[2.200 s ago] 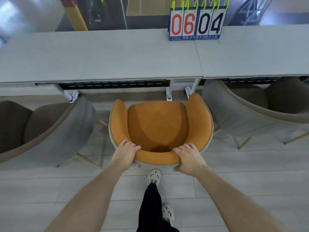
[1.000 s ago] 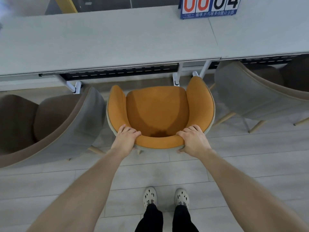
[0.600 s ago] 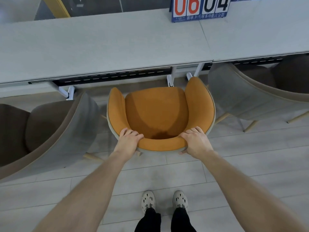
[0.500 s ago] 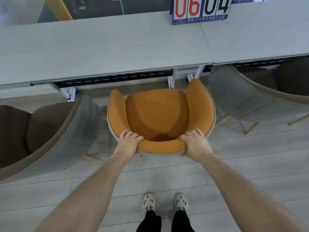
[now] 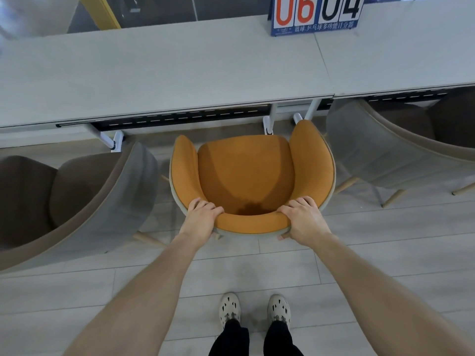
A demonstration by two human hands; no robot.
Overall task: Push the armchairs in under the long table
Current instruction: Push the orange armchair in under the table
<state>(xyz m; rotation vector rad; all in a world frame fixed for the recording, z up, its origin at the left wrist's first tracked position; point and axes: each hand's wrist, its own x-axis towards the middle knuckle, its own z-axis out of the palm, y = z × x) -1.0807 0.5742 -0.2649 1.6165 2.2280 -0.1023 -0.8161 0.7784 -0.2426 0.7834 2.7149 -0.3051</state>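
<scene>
An orange armchair [image 5: 246, 173] with a grey shell faces the long pale grey table [image 5: 164, 73]. Its arm tips lie close to the table's front edge and its right arm tip is beside the white table legs [image 5: 309, 113]. My left hand [image 5: 201, 219] grips the left end of the backrest, fingers curled over the rim. On the right end of the backrest, my right hand [image 5: 302, 218] holds the same way. Both arms are stretched out straight.
A grey-brown armchair [image 5: 77, 199] stands close on the left, angled, out from the table. Another grey-brown armchair [image 5: 401, 147] on the right sits partly under the table. A flip scoreboard [image 5: 314, 14] stands on the tabletop. My feet in white shoes [image 5: 254, 309] stand on the plank floor.
The orange armchair has slid forward toward the table, both hands staying on its backrest. My feet have come side by side and my arms have stretched out.
</scene>
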